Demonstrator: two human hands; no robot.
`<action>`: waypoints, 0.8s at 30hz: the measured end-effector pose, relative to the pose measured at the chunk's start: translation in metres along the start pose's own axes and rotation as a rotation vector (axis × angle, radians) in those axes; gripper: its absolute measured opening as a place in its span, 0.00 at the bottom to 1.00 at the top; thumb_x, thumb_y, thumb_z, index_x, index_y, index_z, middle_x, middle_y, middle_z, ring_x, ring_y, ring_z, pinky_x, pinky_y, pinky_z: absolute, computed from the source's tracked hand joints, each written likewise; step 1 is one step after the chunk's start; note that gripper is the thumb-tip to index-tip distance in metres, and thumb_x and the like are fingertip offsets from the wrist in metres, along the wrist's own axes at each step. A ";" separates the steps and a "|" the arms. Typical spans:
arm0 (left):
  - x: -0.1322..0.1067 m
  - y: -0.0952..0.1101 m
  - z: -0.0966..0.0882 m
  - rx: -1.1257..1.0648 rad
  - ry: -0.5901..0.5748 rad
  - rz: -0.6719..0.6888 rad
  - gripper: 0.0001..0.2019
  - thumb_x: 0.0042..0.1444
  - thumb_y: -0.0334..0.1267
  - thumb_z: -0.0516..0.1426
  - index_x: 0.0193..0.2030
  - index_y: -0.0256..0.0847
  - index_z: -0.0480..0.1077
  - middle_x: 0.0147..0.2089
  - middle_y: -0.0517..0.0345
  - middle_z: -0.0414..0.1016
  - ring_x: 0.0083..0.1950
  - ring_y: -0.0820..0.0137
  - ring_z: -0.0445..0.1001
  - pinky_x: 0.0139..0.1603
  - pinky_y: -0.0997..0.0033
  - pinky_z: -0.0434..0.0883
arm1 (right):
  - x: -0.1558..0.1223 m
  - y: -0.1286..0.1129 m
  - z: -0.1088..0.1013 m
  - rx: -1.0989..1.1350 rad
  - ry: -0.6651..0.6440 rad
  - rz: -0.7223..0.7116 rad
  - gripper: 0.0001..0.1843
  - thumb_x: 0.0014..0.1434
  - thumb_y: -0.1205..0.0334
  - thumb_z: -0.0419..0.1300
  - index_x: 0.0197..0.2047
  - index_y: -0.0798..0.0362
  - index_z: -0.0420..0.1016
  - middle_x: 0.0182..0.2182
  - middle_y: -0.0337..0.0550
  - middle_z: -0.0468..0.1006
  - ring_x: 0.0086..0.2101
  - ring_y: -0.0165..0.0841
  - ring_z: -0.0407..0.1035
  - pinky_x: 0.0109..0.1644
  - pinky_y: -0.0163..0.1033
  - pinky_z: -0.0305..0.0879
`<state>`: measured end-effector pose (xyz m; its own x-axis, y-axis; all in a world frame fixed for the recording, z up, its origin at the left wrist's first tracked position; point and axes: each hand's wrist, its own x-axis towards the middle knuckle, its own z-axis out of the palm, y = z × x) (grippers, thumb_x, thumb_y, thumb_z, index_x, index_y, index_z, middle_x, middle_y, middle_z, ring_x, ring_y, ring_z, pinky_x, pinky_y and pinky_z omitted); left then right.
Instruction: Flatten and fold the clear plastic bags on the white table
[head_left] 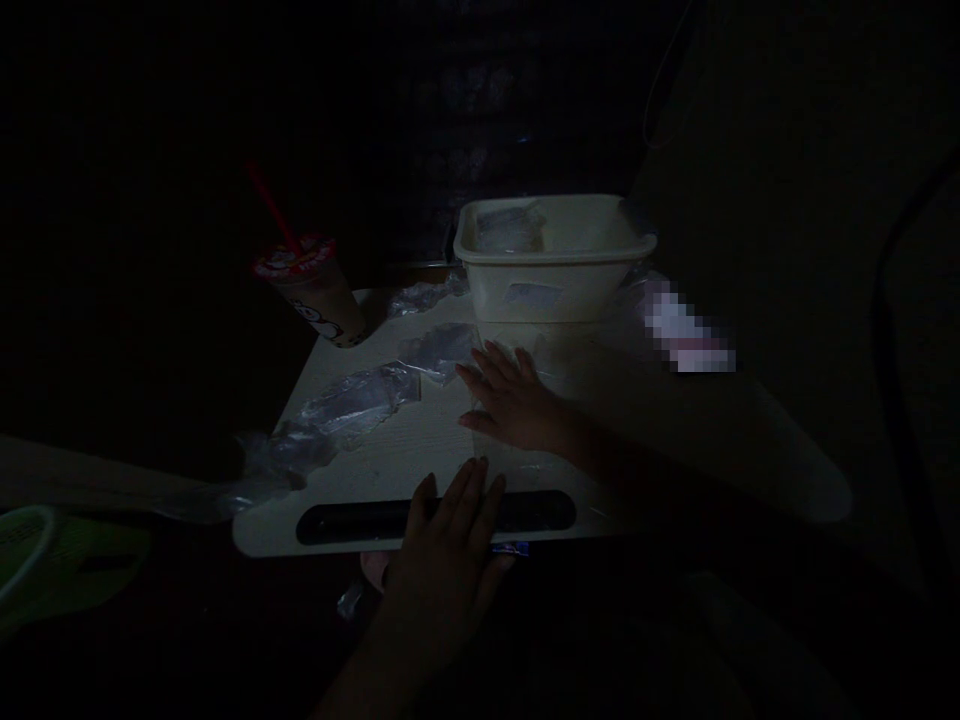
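Note:
In dim light, my left hand (454, 560) reaches over the near edge of a small white table (375, 450), its fingers stretched across the black slot (352, 520) there. Farther in, my right hand (514, 400) lies with spread fingers over a clear plastic sheet or bag (517, 463) that barely shows on the tabletop. Neither hand grips anything that I can see. Crumpled clear plastic bags (360, 400) trail to the left of my right hand, one close to its fingertips. Behind that hand stands a cream plastic tub (544, 285) with a clear packet (510, 230) inside.
A drink cup (322, 300) with a red straw stands at the table's back left. Right of the tub lies a blurred-out pinkish item (686, 330). A green basket (75, 560) sits low at the left. A dark cable or strap (889, 350) hangs at the right.

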<state>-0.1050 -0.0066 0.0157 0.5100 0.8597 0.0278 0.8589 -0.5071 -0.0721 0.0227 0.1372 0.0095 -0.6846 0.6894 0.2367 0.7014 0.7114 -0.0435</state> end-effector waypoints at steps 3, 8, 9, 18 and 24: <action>-0.003 0.001 0.001 0.018 0.003 -0.002 0.27 0.54 0.44 0.43 0.59 0.38 0.43 0.61 0.44 0.43 0.61 0.58 0.43 0.52 0.49 0.51 | 0.004 0.005 0.002 -0.015 0.004 0.009 0.35 0.53 0.41 0.37 0.57 0.56 0.46 0.57 0.57 0.48 0.56 0.48 0.34 0.52 0.59 0.36; -0.006 0.002 0.002 0.037 0.017 0.018 0.27 0.53 0.45 0.44 0.59 0.38 0.44 0.61 0.42 0.45 0.60 0.56 0.45 0.51 0.48 0.52 | 0.010 0.012 0.004 -0.051 0.026 0.041 0.34 0.52 0.41 0.38 0.57 0.54 0.47 0.57 0.55 0.48 0.56 0.49 0.35 0.52 0.58 0.36; -0.006 0.002 0.003 0.039 0.021 0.021 0.28 0.53 0.46 0.45 0.59 0.38 0.44 0.61 0.41 0.45 0.60 0.56 0.45 0.51 0.48 0.52 | 0.011 0.014 0.004 -0.057 0.030 0.045 0.34 0.52 0.41 0.38 0.57 0.53 0.47 0.57 0.55 0.49 0.56 0.49 0.36 0.52 0.58 0.36; -0.006 0.002 0.005 0.043 0.057 0.014 0.27 0.51 0.46 0.47 0.58 0.40 0.47 0.60 0.44 0.48 0.60 0.56 0.47 0.51 0.50 0.53 | 0.025 0.028 -0.002 -0.102 0.089 0.102 0.28 0.54 0.47 0.45 0.53 0.55 0.55 0.50 0.55 0.59 0.48 0.46 0.51 0.45 0.49 0.47; -0.007 0.002 0.005 0.041 0.087 0.007 0.27 0.52 0.47 0.46 0.58 0.41 0.48 0.60 0.45 0.49 0.59 0.57 0.48 0.51 0.51 0.53 | 0.032 0.037 -0.008 -0.107 0.109 0.157 0.19 0.55 0.54 0.47 0.47 0.54 0.62 0.43 0.51 0.67 0.42 0.42 0.57 0.42 0.44 0.50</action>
<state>-0.1070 -0.0130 0.0100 0.5198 0.8468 0.1132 0.8534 -0.5087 -0.1134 0.0282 0.1847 0.0229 -0.5440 0.7675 0.3391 0.8186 0.5743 0.0135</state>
